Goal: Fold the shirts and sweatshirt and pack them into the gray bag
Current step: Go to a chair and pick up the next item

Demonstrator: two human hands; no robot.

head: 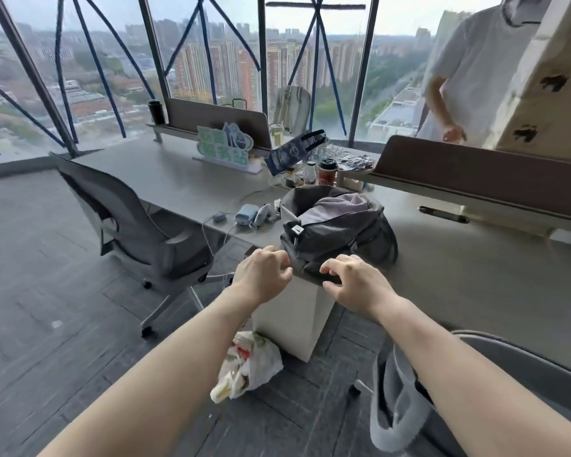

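I judge packing nearly done: the slouchy gray fabric bag [333, 227] sits at the counter [459, 272] corner, lilac garment inside. My 2 hands [264, 275] [353, 278] hover loosely curled, grasping nothing; next, grip its near edge.

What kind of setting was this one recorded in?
Most likely a high-rise office. Long desks with divider screens and a mesh swivel chair stand by floor-to-ceiling windows that look down on city tower blocks. The gray bag sits at the desk's corner.
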